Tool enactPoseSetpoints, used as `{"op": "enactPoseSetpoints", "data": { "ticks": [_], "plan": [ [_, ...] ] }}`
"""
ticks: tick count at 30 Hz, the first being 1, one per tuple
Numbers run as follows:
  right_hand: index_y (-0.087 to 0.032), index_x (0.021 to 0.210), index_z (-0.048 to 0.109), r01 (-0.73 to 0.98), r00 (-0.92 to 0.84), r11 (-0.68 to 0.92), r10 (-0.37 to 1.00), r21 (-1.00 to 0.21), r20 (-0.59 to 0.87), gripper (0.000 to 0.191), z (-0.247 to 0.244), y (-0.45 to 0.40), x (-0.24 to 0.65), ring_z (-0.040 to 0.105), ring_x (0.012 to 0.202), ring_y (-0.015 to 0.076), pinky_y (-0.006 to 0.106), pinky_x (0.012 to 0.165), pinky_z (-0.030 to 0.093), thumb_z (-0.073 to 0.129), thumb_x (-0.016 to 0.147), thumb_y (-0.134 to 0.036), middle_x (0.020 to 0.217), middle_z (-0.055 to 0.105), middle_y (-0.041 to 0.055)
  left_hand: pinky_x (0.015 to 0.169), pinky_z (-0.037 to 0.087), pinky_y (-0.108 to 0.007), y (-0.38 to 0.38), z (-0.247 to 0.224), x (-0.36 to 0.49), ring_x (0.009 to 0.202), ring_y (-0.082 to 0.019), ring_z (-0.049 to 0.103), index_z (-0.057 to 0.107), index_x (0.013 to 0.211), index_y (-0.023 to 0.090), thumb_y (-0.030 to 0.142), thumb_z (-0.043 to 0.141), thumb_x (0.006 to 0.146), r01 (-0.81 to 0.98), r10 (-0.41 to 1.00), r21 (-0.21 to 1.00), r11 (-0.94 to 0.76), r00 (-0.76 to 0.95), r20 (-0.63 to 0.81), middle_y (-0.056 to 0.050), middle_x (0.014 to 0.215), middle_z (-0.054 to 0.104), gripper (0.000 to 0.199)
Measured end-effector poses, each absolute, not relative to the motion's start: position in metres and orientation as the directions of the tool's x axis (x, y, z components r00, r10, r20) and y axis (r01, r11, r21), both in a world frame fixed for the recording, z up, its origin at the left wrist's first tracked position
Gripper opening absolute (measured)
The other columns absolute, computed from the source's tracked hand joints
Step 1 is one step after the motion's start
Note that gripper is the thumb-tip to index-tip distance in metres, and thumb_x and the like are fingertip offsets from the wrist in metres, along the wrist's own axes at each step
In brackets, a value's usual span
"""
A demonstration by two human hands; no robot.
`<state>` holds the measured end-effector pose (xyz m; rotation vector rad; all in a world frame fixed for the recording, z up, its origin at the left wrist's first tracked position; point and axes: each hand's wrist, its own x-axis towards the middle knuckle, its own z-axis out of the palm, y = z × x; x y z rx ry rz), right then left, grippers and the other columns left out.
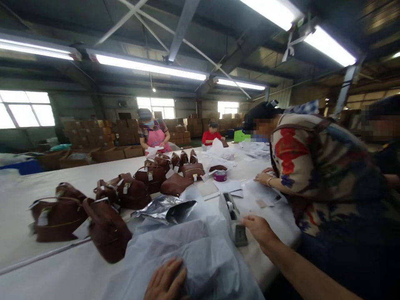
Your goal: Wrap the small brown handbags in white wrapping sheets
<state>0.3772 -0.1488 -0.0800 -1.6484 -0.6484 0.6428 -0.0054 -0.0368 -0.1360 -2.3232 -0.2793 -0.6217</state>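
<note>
My left hand (167, 280) lies with its fingers extended on a large, creased sheet of white wrapping paper (200, 250) at the table's near edge. What is under the paper is hidden. To the right, my right hand (258, 228) has thumb and fingertips pinched together beside the near end of a grey tape dispenser (229, 208). Anything in that pinch is too small to make out. Just beyond the paper rests a crumpled silver foil bag (165, 208). A brown leather handbag (108, 231) leans left of the paper.
Several brown handbags (133, 191) with tags spread across the white table (18, 212). A purple tape roll (220, 176) sits past the dispenser. A co-worker in a patterned top (325, 166) bends over the right side. Two other people work at the far side, near stacked cartons (90, 137).
</note>
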Motion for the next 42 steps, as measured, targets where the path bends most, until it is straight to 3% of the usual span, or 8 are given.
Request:
{"op": "enactPoseSetpoints", "data": {
  "ticks": [7, 13, 16, 20, 24, 28, 35, 42],
  "plan": [
    [-0.021, 0.069, 0.055, -0.096, 0.677, -0.272, 0.687, -0.957, -0.263, 0.035, -0.109, -0.17, 0.358, 0.042, 0.049, 0.01, 0.022, 0.042, 0.024, 0.069, 0.066, -0.053, 0.063, 0.056, 0.0007, 0.086, 0.068, -0.031, -0.042, -0.127, -0.003, 0.117, -0.022, 0.069, 0.065, 0.134, 0.033, 0.05, 0.044, 0.101, 0.374, 0.019, -0.578, -0.725, 0.85, 0.527, -0.003, 0.133, 0.07, 0.042],
    [-0.023, 0.059, 0.048, -0.056, 0.67, -0.355, 0.679, -0.933, -0.299, 0.033, -0.126, -0.17, 0.365, 0.031, 0.042, 0.0084, 0.024, 0.042, 0.021, 0.067, 0.06, -0.051, 0.049, 0.043, -0.0034, 0.083, 0.069, -0.033, -0.055, -0.11, 0.003, 0.113, -0.022, 0.071, 0.071, 0.123, 0.029, 0.046, 0.04, 0.102, 0.419, 0.043, -0.509, -0.752, 0.801, 0.597, -0.005, 0.126, 0.073, 0.041],
    [-0.022, 0.06, 0.054, 0.023, 0.627, -0.352, 0.734, -0.936, -0.261, 0.038, -0.119, -0.184, 0.369, 0.032, 0.042, 0.0085, 0.026, 0.043, 0.02, 0.066, 0.059, -0.057, 0.052, 0.047, -0.0023, 0.086, 0.069, -0.036, -0.065, -0.105, 0.004, 0.117, -0.022, 0.069, 0.069, 0.126, 0.029, 0.046, 0.043, 0.1, 0.44, 0.104, -0.458, -0.773, 0.799, 0.592, -0.005, 0.129, 0.071, 0.041],
    [-0.02, 0.072, 0.063, 0.317, 0.307, -0.142, 0.951, -0.938, -0.041, 0.04, -0.071, -0.187, 0.36, 0.045, 0.055, 0.0124, 0.028, 0.054, 0.036, 0.066, 0.076, -0.06, 0.062, 0.054, -0.0019, 0.091, 0.069, -0.043, -0.076, -0.102, 0.005, 0.123, -0.026, 0.066, 0.064, 0.132, 0.027, 0.04, 0.067, 0.086, 0.475, 0.231, -0.36, -0.803, 0.805, 0.547, -0.006, 0.136, 0.067, 0.048],
    [-0.019, 0.076, 0.069, 0.511, -0.179, 0.068, 0.983, -0.857, -0.029, 0.019, -0.014, -0.152, 0.324, 0.058, 0.071, 0.015, 0.027, 0.069, 0.044, 0.064, 0.084, -0.035, 0.073, 0.066, 0.0004, 0.094, 0.068, -0.047, -0.084, -0.098, 0.006, 0.13, -0.03, 0.062, 0.062, 0.133, 0.027, 0.037, 0.077, 0.078, 0.5, 0.295, -0.294, -0.814, 0.794, 0.532, -0.01, 0.145, 0.061, 0.057],
    [-0.02, 0.081, 0.075, 0.701, -0.474, 0.252, 0.864, -0.667, -0.172, 0.011, 0.01, -0.101, 0.285, 0.059, 0.068, 0.0134, 0.025, 0.066, 0.042, 0.07, 0.08, -0.03, 0.073, 0.07, -0.0014, 0.093, 0.068, -0.049, -0.087, -0.095, 0.007, 0.13, -0.033, 0.062, 0.061, 0.133, 0.027, 0.035, 0.082, 0.074, 0.507, 0.335, -0.265, -0.82, 0.801, 0.496, -0.011, 0.149, 0.057, 0.063],
    [-0.026, 0.093, 0.08, 0.86, -0.503, 0.494, 0.778, -0.128, -0.376, 0.017, 0.028, -0.049, 0.247, 0.064, 0.076, 0.0167, 0.026, 0.064, 0.038, 0.07, 0.08, -0.026, 0.087, 0.077, 0.0008, 0.093, 0.067, -0.05, -0.085, -0.094, 0.008, 0.13, -0.035, 0.062, 0.062, 0.132, 0.027, 0.034, 0.086, 0.069, 0.518, 0.374, -0.226, -0.825, 0.8, 0.469, -0.012, 0.147, 0.058, 0.067],
    [-0.028, 0.087, 0.08, 0.841, -0.494, 0.541, 0.763, -0.008, -0.416, 0.014, 0.024, -0.024, 0.239, 0.063, 0.069, 0.0179, 0.028, 0.06, 0.036, 0.075, 0.074, -0.029, 0.078, 0.075, 0.0006, 0.089, 0.069, -0.043, -0.08, -0.094, 0.008, 0.124, -0.032, 0.066, 0.064, 0.128, 0.026, 0.041, 0.083, 0.07, 0.494, 0.289, -0.304, -0.815, 0.8, 0.525, -0.011, 0.141, 0.064, 0.063]
  ]
}}
